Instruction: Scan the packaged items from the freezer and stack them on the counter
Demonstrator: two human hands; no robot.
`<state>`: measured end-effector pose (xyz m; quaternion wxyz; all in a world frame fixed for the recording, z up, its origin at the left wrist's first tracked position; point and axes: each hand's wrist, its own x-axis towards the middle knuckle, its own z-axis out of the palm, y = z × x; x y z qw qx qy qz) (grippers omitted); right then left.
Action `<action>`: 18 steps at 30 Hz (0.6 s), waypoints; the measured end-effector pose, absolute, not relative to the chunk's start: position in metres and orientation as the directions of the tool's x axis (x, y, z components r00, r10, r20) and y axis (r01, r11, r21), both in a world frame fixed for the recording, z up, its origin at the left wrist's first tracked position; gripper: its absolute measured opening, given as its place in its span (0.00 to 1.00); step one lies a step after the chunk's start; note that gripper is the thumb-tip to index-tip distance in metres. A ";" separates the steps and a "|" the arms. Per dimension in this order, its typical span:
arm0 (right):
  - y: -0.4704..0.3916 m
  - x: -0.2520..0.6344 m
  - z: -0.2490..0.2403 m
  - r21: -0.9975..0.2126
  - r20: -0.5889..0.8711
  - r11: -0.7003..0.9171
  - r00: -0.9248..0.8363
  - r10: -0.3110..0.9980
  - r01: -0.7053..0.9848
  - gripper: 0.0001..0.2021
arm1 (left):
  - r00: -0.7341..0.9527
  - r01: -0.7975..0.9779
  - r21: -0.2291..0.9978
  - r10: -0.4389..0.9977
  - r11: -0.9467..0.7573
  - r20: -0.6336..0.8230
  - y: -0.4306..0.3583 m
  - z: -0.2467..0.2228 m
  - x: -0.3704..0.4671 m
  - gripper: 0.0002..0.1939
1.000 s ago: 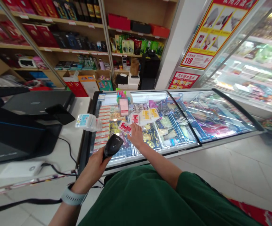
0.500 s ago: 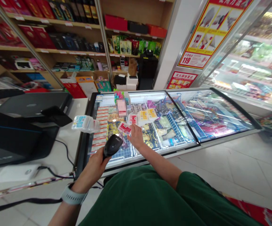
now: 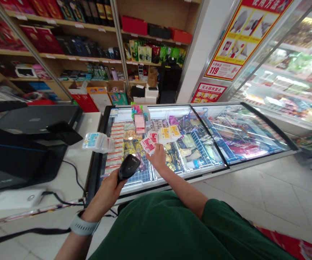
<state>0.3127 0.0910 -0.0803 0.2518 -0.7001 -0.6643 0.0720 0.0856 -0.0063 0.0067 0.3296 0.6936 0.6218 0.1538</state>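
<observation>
My left hand (image 3: 110,188) is wrapped round the handle of a black barcode scanner (image 3: 129,166). The scanner's head points toward the freezer lid, up and to the right. Across from it, my right hand (image 3: 158,157) pinches a small white packet with a red label (image 3: 147,144) by its near edge, above the glass lid. Just behind lies another red-labelled packet (image 3: 153,136), partly overlapped by the held one. Yellow-labelled white packets (image 3: 170,133) rest to their right on the glass. Blue-labelled packets (image 3: 93,139) lie at the counter's edge on the left.
A glass-topped chest freezer (image 3: 204,171) spans the middle. On the left counter (image 3: 89,124) stand a black checkout terminal (image 3: 17,159) and a white box with a cable (image 3: 17,199). A colourful tufted item (image 3: 136,110) sits at the freezer's back edge. Stocked shelves (image 3: 91,25) stand behind.
The red-labelled packet in my right hand has shifted slightly up and right and turned, and now meets the packet behind it. The scanner has hardly moved.
</observation>
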 end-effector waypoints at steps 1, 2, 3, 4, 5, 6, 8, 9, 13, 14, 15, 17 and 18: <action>0.093 0.314 -0.079 -0.451 0.214 -0.042 0.154 0.965 0.891 0.29 | 0.179 0.759 0.651 0.965 -0.010 -0.193 -0.007 0.008 0.085 0.25; 0.095 0.315 -0.077 -0.447 0.194 -0.087 0.191 0.962 0.890 0.29 | 0.179 0.756 0.654 0.966 -0.013 -0.188 -0.007 0.008 0.085 0.24; 0.097 0.316 -0.076 -0.439 0.174 -0.123 0.219 0.960 0.890 0.29 | 0.179 0.753 0.658 0.967 -0.015 -0.183 -0.008 0.009 0.085 0.24; 0.100 0.318 -0.074 -0.428 0.152 -0.156 0.241 0.959 0.890 0.29 | 0.178 0.750 0.661 0.968 -0.017 -0.178 -0.008 0.010 0.084 0.24; 0.103 0.318 -0.072 -0.416 0.127 -0.188 0.261 0.957 0.890 0.29 | 0.175 0.748 0.664 0.969 -0.016 -0.174 -0.009 0.011 0.083 0.23; 0.106 0.319 -0.071 -0.404 0.097 -0.219 0.280 0.955 0.888 0.29 | 0.173 0.746 0.666 0.970 -0.015 -0.172 -0.009 0.011 0.082 0.23; 0.111 0.318 -0.069 -0.380 0.030 -0.279 0.313 0.949 0.882 0.29 | 0.170 0.742 0.671 0.971 -0.016 -0.165 -0.010 0.012 0.081 0.22; 0.114 0.317 -0.068 -0.368 -0.001 -0.302 0.324 0.946 0.880 0.29 | 0.170 0.739 0.674 0.972 -0.017 -0.161 -0.010 0.012 0.080 0.22; 0.121 0.314 -0.069 -0.338 -0.072 -0.329 0.325 0.943 0.882 0.32 | 0.158 0.739 0.673 0.975 -0.012 -0.157 -0.010 0.010 0.076 0.22; 0.123 0.314 -0.070 -0.336 -0.079 -0.330 0.322 0.943 0.882 0.33 | 0.156 0.744 0.669 0.975 -0.009 -0.160 -0.010 0.009 0.075 0.23; 0.124 0.314 -0.071 -0.336 -0.083 -0.329 0.320 0.944 0.883 0.34 | 0.155 0.747 0.665 0.974 -0.008 -0.163 -0.010 0.008 0.074 0.23; 0.124 0.315 -0.071 -0.339 -0.085 -0.323 0.314 0.946 0.884 0.35 | 0.153 0.752 0.660 0.974 -0.005 -0.167 -0.010 0.006 0.072 0.23; 0.123 0.316 -0.071 -0.340 -0.084 -0.319 0.309 0.947 0.885 0.36 | 0.153 0.752 0.660 0.974 -0.004 -0.169 -0.011 0.006 0.071 0.22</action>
